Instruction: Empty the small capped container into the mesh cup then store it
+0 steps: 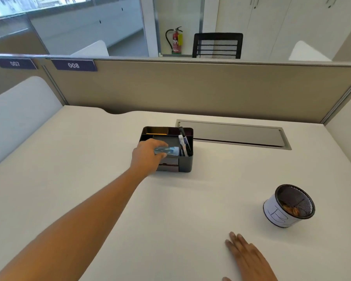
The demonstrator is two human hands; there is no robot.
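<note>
Left hand (148, 153) pinches the small clear blue-capped container (167, 151) over the black plastic desk organiser (185, 163), right hand (249, 258) flat, fingers together, near the black mesh cup (288, 207).

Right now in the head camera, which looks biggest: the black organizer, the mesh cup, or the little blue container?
1. Black organizer, clearly the largest.
2. Mesh cup; it sits nearer the camera, which flatters it.
3. Small blue container, held in the left hand, smallest.
</note>
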